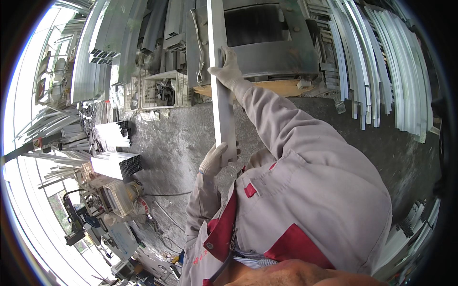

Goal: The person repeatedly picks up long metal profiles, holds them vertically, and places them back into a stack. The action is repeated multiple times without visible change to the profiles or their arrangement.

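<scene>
A long, pale metal profile (221, 109) runs from close to my chest up past the top edge of the view. Its near end shows a notched cut. My left hand (213, 159), in a whitish work glove, is wrapped round that near end, some fingertips showing on its far side. Farther along, my right hand (227, 71), gloved too, grips the profile with the thumb across its left face and the fingers on the other side. Beyond my right hand, the profile passes over a grey metal bench (267, 59) with a dark rectangular panel.
Bundles of long profiles (400, 71) lie at the right, and more stacks (112, 33) stand at the far left. A plastic crate (182, 90) of offcuts sits left of the bench. Profile bundles (112, 164) and a machine (119, 238) are on the left, with a cable (167, 194) across the floor.
</scene>
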Demonstrator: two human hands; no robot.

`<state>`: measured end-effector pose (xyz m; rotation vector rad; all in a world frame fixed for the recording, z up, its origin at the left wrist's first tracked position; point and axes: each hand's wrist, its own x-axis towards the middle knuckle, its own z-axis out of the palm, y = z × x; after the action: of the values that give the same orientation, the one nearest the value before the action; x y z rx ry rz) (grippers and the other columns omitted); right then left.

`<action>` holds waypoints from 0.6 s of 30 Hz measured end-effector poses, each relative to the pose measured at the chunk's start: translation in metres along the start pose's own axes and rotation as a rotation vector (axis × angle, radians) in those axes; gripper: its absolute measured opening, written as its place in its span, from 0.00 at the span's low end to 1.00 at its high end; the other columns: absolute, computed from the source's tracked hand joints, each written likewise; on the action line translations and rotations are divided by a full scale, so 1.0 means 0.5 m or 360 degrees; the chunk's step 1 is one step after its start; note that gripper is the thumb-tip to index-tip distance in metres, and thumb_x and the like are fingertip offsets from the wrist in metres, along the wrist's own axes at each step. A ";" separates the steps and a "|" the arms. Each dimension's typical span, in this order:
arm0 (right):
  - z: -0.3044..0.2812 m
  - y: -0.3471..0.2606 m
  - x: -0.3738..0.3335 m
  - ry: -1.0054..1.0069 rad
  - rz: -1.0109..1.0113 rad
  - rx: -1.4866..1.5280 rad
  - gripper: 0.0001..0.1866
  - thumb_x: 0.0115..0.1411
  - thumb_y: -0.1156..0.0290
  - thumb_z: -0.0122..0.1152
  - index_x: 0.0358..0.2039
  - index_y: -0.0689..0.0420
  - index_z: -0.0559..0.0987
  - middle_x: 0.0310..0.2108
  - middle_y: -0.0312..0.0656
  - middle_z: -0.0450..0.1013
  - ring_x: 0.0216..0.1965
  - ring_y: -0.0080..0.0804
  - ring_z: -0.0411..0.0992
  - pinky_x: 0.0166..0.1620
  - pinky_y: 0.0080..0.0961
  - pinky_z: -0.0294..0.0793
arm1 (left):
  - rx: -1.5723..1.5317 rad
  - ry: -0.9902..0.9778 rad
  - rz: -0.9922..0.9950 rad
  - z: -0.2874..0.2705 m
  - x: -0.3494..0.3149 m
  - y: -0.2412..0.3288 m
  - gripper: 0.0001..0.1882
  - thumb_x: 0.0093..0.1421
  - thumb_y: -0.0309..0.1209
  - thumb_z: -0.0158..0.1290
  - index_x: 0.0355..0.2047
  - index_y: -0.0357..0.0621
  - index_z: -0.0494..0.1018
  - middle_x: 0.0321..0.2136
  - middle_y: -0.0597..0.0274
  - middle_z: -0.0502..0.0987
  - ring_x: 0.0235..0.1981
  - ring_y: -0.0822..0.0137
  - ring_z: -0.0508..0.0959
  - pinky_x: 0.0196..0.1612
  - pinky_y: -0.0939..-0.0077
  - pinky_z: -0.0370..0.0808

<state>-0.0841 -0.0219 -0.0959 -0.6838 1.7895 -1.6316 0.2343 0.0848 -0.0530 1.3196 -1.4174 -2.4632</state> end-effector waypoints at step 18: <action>-0.026 0.089 0.118 -0.0060 0.0386 0.1093 0.41 0.64 0.62 0.82 0.67 0.69 0.69 0.41 0.51 0.82 0.33 0.40 0.85 0.33 0.41 0.88 | 0.0328 0.0465 0.0093 0.115 0.132 0.058 0.29 0.74 0.48 0.64 0.62 0.37 0.76 0.38 0.62 0.82 0.33 0.69 0.84 0.35 0.70 0.80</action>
<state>-0.1325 -0.0514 -0.1452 -0.1708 1.1079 -1.8765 0.1427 0.0828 -0.0623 1.5712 -1.6361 -2.0279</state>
